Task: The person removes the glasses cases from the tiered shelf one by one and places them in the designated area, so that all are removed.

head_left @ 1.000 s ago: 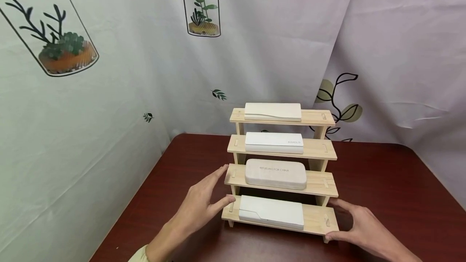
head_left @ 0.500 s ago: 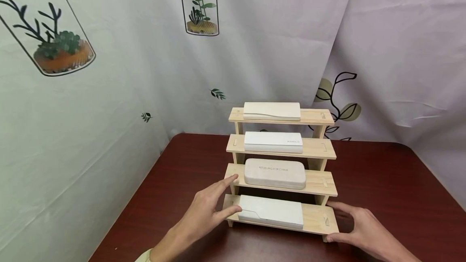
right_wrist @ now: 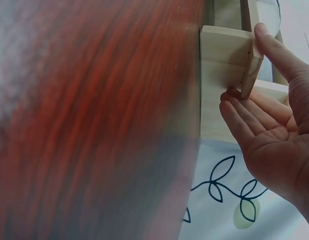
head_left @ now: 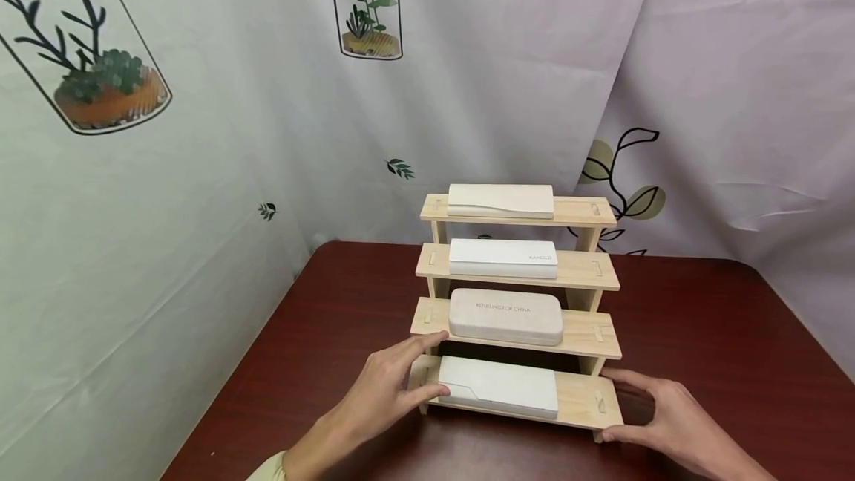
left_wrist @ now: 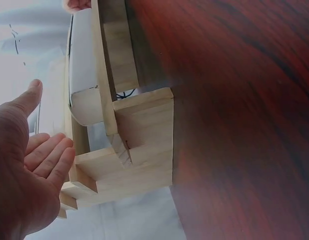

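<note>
R hand (head_left: 668, 413) pinches btm R end of 4-tier wooden rack (head_left: 577, 398); L hand (head_left: 382, 390), fingers extended, empty, nr btm white case (head_left: 501, 384). Pale cases (head_left: 505, 315) above, 1 per tier. Rack upright on dk red table (head_left: 320, 332).

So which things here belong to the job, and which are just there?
Seemingly part of the job:
pale wooden four-step stand
four whitish oblong cases, one on each step
left hand, near the lowest case
right hand, holding the lowest step's right end

Seemingly just surroundings:
dark red wooden table under the stand
white cloth backdrop printed with plants
</note>
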A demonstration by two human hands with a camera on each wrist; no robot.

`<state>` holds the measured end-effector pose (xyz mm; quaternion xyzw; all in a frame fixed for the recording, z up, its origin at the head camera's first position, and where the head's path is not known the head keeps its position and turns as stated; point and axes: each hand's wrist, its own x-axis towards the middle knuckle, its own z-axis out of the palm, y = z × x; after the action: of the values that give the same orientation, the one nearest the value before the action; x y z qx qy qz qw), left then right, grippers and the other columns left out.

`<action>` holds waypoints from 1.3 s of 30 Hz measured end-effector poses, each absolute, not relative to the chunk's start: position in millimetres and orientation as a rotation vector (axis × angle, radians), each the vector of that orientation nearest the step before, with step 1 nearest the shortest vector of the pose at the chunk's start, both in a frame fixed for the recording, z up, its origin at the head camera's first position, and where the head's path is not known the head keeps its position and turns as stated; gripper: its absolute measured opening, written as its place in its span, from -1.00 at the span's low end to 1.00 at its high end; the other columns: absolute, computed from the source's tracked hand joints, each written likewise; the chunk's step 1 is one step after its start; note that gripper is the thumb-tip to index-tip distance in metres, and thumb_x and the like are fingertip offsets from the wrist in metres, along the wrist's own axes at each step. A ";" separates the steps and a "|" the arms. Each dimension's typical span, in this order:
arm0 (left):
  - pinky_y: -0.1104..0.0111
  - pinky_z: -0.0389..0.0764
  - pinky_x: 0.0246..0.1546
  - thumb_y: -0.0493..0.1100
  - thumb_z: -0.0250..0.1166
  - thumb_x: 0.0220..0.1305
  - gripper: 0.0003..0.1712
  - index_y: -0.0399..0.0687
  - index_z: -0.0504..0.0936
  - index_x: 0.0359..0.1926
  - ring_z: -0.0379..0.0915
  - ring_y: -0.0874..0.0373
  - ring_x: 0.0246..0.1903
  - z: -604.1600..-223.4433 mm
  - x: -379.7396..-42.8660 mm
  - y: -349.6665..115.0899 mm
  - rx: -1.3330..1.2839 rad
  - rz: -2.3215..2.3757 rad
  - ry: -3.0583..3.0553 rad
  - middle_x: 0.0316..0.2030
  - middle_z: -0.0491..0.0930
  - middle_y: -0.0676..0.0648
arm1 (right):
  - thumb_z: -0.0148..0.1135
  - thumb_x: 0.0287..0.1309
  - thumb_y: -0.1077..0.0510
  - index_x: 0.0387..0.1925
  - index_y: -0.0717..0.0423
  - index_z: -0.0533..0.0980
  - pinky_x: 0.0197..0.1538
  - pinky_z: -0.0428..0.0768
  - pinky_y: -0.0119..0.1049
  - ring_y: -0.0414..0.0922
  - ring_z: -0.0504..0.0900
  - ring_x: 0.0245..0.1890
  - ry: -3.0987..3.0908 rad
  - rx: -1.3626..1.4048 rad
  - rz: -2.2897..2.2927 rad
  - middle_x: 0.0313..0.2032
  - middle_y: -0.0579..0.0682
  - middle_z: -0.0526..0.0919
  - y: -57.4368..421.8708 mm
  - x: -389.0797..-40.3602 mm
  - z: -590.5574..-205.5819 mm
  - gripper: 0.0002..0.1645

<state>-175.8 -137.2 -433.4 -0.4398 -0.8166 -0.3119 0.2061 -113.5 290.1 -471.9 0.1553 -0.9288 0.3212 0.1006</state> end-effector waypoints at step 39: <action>0.26 0.69 0.11 0.09 0.65 0.09 -0.19 0.02 0.64 0.36 0.64 0.24 0.10 -456.9 -191.4 -136.0 -1.257 -1.025 -2.518 0.20 0.70 0.09 | 0.84 -0.37 -0.16 0.08 0.00 0.77 -0.13 0.63 -0.47 -0.43 0.62 -0.01 -2.683 0.496 0.909 -0.02 -0.02 0.82 294.0 -114.8 -474.4 -0.15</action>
<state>-191.4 -136.0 -456.9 -0.4186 -0.8385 -0.3412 0.0732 -114.8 294.0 -474.4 0.1710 -0.9247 0.3133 0.1325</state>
